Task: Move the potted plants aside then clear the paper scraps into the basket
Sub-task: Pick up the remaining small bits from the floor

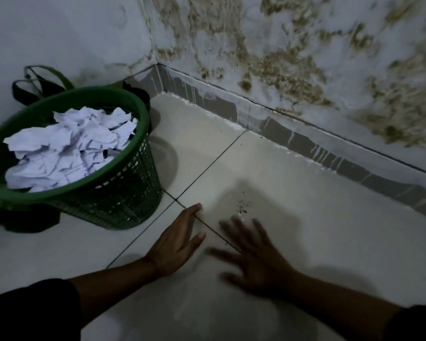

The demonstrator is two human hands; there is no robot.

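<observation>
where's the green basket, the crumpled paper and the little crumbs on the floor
green basket [123,193]: head view, on its lattice side wall
crumpled paper [67,148]: head view, middle of the pile inside the basket
crumbs [241,206]: head view, on the dark specks just beyond the fingertips

right hand [253,254]: my fingers blurred
basket [123,193]: left rim cut off
specks [241,209]: too small to tell

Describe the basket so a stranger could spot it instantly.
Start at the room corner where the two stained walls meet the tiled floor. Just left of it stands a round green plastic basket with lattice sides. Nothing else there is heaped with crumpled white paper scraps.
</observation>
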